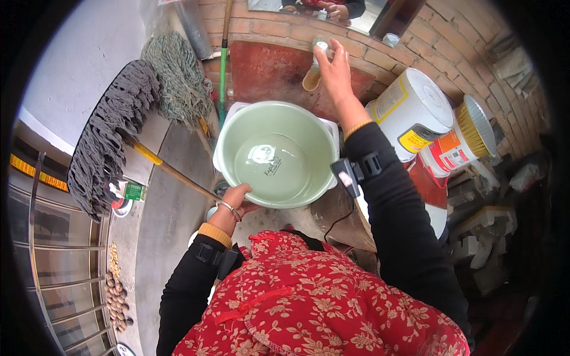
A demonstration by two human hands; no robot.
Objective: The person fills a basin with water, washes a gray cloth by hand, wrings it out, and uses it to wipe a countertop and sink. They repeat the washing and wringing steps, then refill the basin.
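Observation:
A large pale green plastic basin [259,124] with light handles stands before me, its floor smooth and shiny. My left hand [234,206] closes on the basin's near left rim, thumb over the edge and fingers below. My right hand [336,74] is raised beyond the far right of the basin, its fingers apart. Just left of its thumb is a small clear bottle [312,78] with a white cap and brownish contents. Whether the fingers touch the bottle cannot be told. A greenish item behind it is partly hidden.
At the right are a white bucket [415,107] and a red-and-white bucket [445,155] holding a yellow-bristled brush. A dark mop [113,136] and a grey-green mop [175,77] stand at the left. Behind are a brick wall and a mirror [362,21].

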